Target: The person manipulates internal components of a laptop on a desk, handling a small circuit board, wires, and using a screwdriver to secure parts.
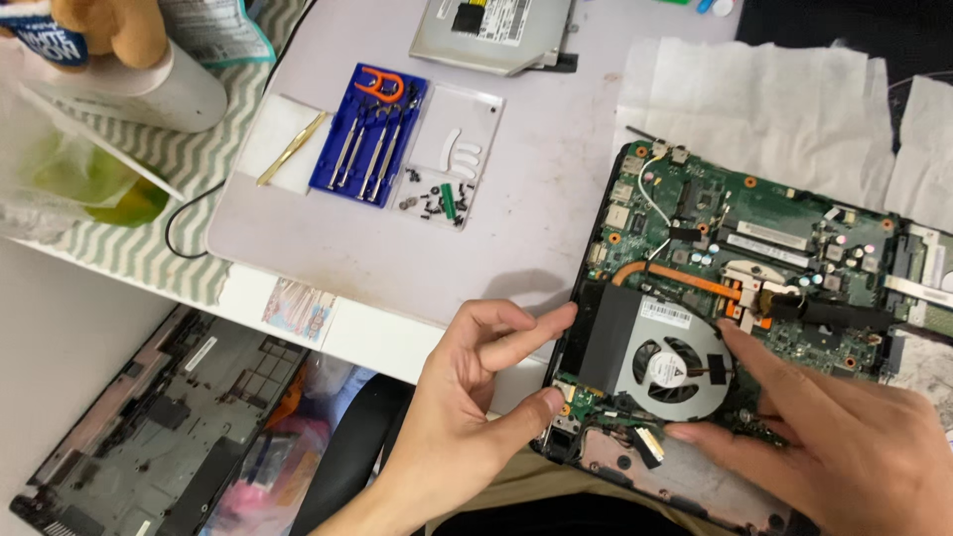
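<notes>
An opened laptop base with its green motherboard [764, 213] exposed lies at the right of the table. A round silver cooling fan [670, 362] sits at its near left, joined to a copper heat pipe [685, 278]. My left hand [472, 397] rests at the laptop's left edge, index finger and thumb touching the black frame beside the fan, holding nothing. My right hand [834, 437] lies over the lower right of the fan, index finger on the fan housing and thumb at its near edge.
A blue tray of small screwdrivers [369, 134] and a clear lid holding several loose screws [442, 194] lie on the mat. An optical drive [491, 30] sits at the far edge. White paper towels [764, 99] lie behind the laptop. A laptop bottom cover [169, 427] lies below the table.
</notes>
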